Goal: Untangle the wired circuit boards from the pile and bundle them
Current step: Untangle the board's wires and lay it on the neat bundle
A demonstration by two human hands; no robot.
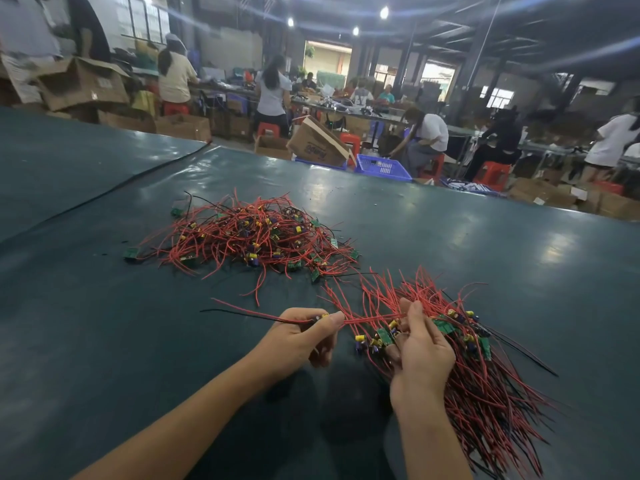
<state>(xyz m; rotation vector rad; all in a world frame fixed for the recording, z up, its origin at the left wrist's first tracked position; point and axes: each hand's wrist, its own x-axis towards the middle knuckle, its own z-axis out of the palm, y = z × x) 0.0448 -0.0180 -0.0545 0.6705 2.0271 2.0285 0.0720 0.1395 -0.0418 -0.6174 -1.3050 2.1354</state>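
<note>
1. Your left hand (304,336) is curled, with thumb and forefinger pinching one wired circuit board (323,316) at its yellow-capped end. Its red and black wires trail off to the left above the table (485,237).
2. Your right hand (420,355) grips the bundle (485,393). Your fingers are wrapped round the red wires where small green boards and yellow capacitors cluster.
3. Red wires stretch from your left pinch straight across to your right hand.
4. Most of the bundle's loose wire ends fan out to the near right. A shorter spray points to the far side.
5. You can see the pile (249,237) on the table, farther away and left of your hands, apart from the bundle. It is a tangle of red wires with a few black ones, and green boards show at its edges.
6. The table is covered in a dark green, glossy sheet.
7. Beyond its far edge you have a blue crate (382,168), a cardboard box (318,143), red stools (491,174) and people (426,140) at benches.
</note>
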